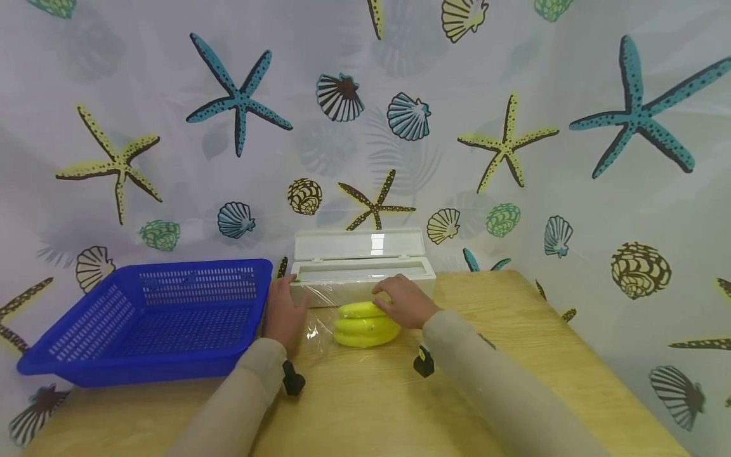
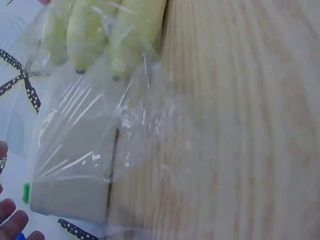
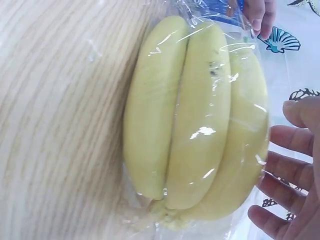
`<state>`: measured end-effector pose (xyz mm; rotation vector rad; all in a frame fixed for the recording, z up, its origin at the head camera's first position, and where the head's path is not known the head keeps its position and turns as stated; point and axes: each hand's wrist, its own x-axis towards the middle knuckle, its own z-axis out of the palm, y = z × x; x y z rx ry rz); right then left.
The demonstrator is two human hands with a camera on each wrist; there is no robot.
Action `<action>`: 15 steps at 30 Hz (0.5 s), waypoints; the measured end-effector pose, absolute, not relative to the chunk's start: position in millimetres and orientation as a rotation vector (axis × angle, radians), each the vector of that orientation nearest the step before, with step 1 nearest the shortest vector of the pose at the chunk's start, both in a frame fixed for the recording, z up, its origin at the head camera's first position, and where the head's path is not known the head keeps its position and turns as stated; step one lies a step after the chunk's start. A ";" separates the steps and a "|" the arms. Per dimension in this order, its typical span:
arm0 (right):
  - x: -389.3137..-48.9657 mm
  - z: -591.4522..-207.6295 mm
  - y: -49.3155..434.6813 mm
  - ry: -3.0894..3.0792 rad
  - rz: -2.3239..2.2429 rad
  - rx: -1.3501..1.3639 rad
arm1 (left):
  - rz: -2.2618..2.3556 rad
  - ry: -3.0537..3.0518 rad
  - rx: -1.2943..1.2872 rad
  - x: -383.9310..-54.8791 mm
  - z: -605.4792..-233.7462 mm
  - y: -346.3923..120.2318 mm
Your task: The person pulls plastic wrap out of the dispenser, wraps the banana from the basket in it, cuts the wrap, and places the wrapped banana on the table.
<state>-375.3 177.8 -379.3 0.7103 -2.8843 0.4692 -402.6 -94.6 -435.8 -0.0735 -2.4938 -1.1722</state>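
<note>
A bunch of three yellow bananas (image 1: pixel 367 325) lies on the table under clear plastic film (image 3: pixel 204 132). The film stretches off to the left past the banana tips, crinkled, as the left wrist view shows. Behind the bunch stands a white film box (image 1: pixel 360 279) with its lid raised. My right hand (image 1: pixel 407 301) is at the far side of the bananas, fingers loosely spread and touching the wrapped fruit. At the left end of the box is my left hand (image 1: pixel 283 314), fingers relaxed; only some fingertips (image 2: pixel 14 220) show in its wrist view, apart from the film.
A blue plastic basket (image 1: pixel 145 376) with perforated walls stands to the left, close to my left forearm. The wooden table (image 1: pixel 491 393) ends against a patterned sheet (image 1: pixel 342 158) at the back and right.
</note>
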 end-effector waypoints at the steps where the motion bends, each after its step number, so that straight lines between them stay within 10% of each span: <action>1: -375.6 -376.1 175.5 -2.887 0.464 0.721 | -1.184 -2.490 -0.063 -405.1 -437.0 -97.0; 15: -399.2 -344.0 132.0 -2.951 0.408 0.811 | -1.449 -2.579 0.145 -433.3 -443.2 -109.9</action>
